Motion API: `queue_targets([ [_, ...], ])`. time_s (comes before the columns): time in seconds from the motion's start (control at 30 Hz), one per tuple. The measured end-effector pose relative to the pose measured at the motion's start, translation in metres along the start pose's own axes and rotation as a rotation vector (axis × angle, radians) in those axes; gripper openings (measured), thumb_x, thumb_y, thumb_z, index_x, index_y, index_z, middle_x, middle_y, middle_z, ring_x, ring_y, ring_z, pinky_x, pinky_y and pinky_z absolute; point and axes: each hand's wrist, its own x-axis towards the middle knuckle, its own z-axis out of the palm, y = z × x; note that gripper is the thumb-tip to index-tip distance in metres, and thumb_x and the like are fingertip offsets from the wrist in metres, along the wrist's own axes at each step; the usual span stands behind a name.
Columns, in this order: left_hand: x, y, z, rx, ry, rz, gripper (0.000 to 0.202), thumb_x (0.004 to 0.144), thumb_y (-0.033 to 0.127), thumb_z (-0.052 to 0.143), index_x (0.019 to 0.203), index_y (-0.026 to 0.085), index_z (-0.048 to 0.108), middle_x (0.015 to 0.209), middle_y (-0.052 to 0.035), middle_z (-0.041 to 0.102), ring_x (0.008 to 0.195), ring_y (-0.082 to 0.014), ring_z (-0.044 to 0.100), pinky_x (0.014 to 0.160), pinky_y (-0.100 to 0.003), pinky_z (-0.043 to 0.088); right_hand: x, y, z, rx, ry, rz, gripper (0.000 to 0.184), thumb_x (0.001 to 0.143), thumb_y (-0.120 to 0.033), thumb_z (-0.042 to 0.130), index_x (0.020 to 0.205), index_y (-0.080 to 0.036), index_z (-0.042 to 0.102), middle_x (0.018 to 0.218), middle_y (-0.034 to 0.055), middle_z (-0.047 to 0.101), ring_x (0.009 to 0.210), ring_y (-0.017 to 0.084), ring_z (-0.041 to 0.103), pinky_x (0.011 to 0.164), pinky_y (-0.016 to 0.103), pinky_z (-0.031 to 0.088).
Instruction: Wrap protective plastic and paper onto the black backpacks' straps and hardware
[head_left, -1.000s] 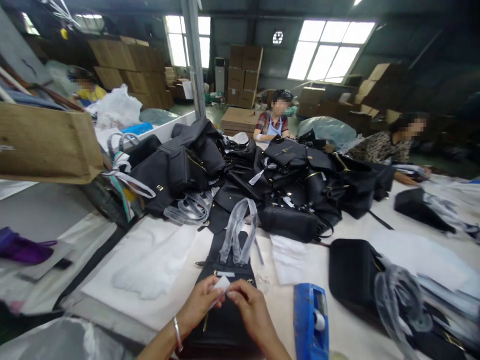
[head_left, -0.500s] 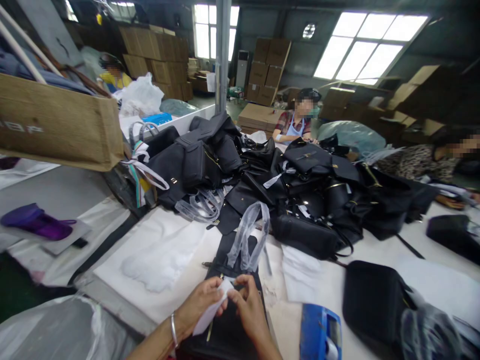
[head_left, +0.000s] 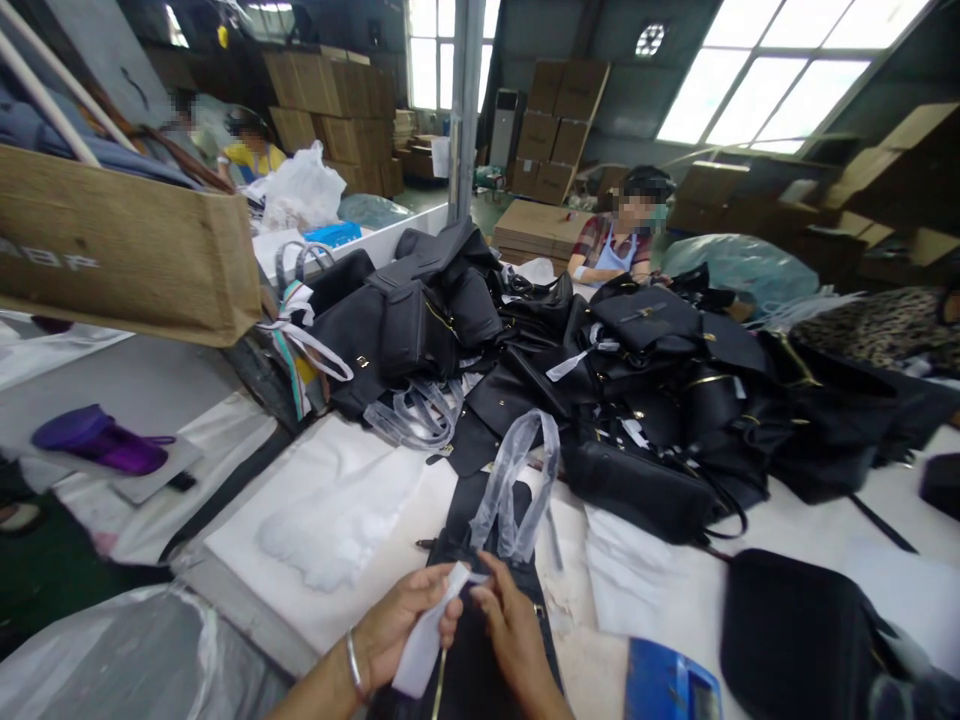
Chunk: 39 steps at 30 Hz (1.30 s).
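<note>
My left hand [head_left: 401,615], with a silver bangle at the wrist, is closed on a strip of thin white material [head_left: 421,650], paper or tissue, that hangs below the fingers. Close beside it, the fingertips of my right hand [head_left: 511,620] are pinched at the strip's upper end. Both hands are over a black bag [head_left: 480,680] lying on the table, with a gold zipper line under the strip. Handles in clear plastic wrap [head_left: 549,465] rise from the bag's far end. My hands cover much of its middle.
A large heap of black bags [head_left: 637,480] spreads across the table beyond. A blue device [head_left: 664,685] and another black bag [head_left: 795,620] lie to the right. White sheets [head_left: 330,520] lie left; a purple item [head_left: 101,440] is farther left. A co-worker [head_left: 615,240] sits across.
The view has shifted slightly, so things appear farther right. My right fingers have moved a little along the strip's upper end, and the strip has turned more upright in my left hand.
</note>
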Motion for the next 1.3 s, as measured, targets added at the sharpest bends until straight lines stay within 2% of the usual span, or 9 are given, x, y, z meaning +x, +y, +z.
queue_targets([
  [0.1, 0.005, -0.009, 0.008, 0.208, 0.055, 0.085, 0.051, 0.082, 0.035, 0.065, 0.126, 0.015, 0.046, 0.074, -0.0039, 0.062, 0.057, -0.0102, 0.053, 0.056, -0.023, 0.039, -0.003, -0.013, -0.007, 0.019, 0.02, 0.018, 0.041, 0.091, -0.042, 0.043, 0.127, -0.023, 0.048, 0.074, -0.0021, 0.061, 0.056, 0.013, 0.054, 0.052, 0.023, 0.043],
  [0.23, 0.006, -0.018, 0.017, 0.482, 0.059, 0.216, 0.058, 0.078, 0.04, 0.069, 0.126, 0.015, 0.047, 0.077, -0.0038, 0.063, 0.063, -0.013, 0.056, 0.058, -0.025, 0.042, 0.0, -0.03, 0.001, 0.015, -0.09, -0.013, 0.028, 0.09, -0.042, 0.045, 0.099, -0.021, 0.061, 0.071, -0.0017, 0.063, 0.054, 0.013, 0.056, 0.052, 0.022, 0.043],
  [0.33, -0.007, -0.017, 0.015, 0.513, 0.054, 0.146, 0.054, 0.082, 0.048, 0.06, 0.124, 0.016, 0.049, 0.081, -0.0064, 0.066, 0.068, -0.0161, 0.061, 0.062, -0.027, 0.045, 0.006, -0.032, 0.005, -0.01, -0.069, -0.016, 0.03, 0.091, -0.043, 0.043, 0.086, -0.02, 0.061, 0.063, -0.0035, 0.058, 0.05, 0.011, 0.053, 0.05, 0.021, 0.039],
  [0.4, -0.02, -0.014, 0.012, 0.51, 0.035, 0.071, 0.047, 0.087, 0.053, 0.049, 0.11, 0.013, 0.058, 0.086, -0.0112, 0.068, 0.072, -0.0187, 0.064, 0.065, -0.03, 0.046, 0.009, -0.028, 0.008, -0.014, -0.006, -0.037, 0.03, 0.089, -0.045, 0.047, 0.082, -0.019, 0.06, 0.065, -0.0029, 0.058, 0.057, 0.012, 0.054, 0.055, 0.022, 0.041],
  [0.5, -0.036, -0.012, 0.008, 0.48, 0.035, 0.049, 0.047, 0.088, 0.055, 0.044, 0.095, 0.012, 0.062, 0.088, -0.0133, 0.068, 0.073, -0.019, 0.064, 0.068, -0.031, 0.047, 0.005, -0.017, 0.016, 0.102, 0.051, 0.026, 0.035, 0.088, -0.05, 0.048, 0.097, -0.018, 0.059, 0.066, -0.003, 0.056, 0.057, 0.013, 0.052, 0.055, 0.023, 0.042],
  [0.67, -0.042, -0.017, 0.007, 0.369, 0.133, 0.099, 0.047, 0.085, 0.055, 0.051, 0.098, 0.013, 0.065, 0.079, -0.0082, 0.066, 0.069, -0.0168, 0.061, 0.067, -0.029, 0.046, -0.029, -0.006, 0.039, 0.264, 0.118, 0.083, 0.047, 0.088, -0.053, 0.046, 0.12, -0.019, 0.048, 0.084, 0.0019, 0.063, 0.073, 0.017, 0.061, 0.068, 0.028, 0.05],
  [0.87, -0.045, -0.023, 0.009, 0.321, 0.201, 0.164, 0.048, 0.079, 0.057, 0.059, 0.101, 0.015, 0.067, 0.08, -0.0061, 0.067, 0.069, -0.0152, 0.058, 0.069, -0.027, 0.045, -0.053, -0.009, 0.062, 0.158, 0.088, 0.057, 0.034, 0.09, -0.045, 0.043, 0.116, -0.023, 0.047, 0.09, 0.0025, 0.061, 0.079, 0.019, 0.063, 0.065, 0.028, 0.053],
  [1.07, -0.05, -0.024, 0.016, 0.319, 0.204, 0.249, 0.041, 0.081, 0.05, 0.061, 0.1, 0.014, 0.068, 0.085, -0.007, 0.069, 0.079, -0.0182, 0.06, 0.075, -0.028, 0.044, -0.05, -0.013, 0.076, -0.121, 0.234, -0.091, 0.022, 0.091, -0.031, 0.041, 0.11, -0.025, 0.048, 0.109, 0.0068, 0.056, 0.103, 0.023, 0.058, 0.09, 0.039, 0.047],
  [1.3, -0.044, -0.026, 0.018, 0.33, 0.246, 0.274, 0.038, 0.08, 0.045, 0.064, 0.096, 0.012, 0.069, 0.084, -0.0074, 0.07, 0.079, -0.0203, 0.06, 0.071, -0.029, 0.045, -0.048, -0.004, 0.089, -0.492, 0.342, -0.224, 0.034, 0.09, -0.022, 0.04, 0.124, -0.018, 0.043, 0.12, 0.0177, 0.056, 0.105, 0.03, 0.06, 0.08, 0.044, 0.054],
])
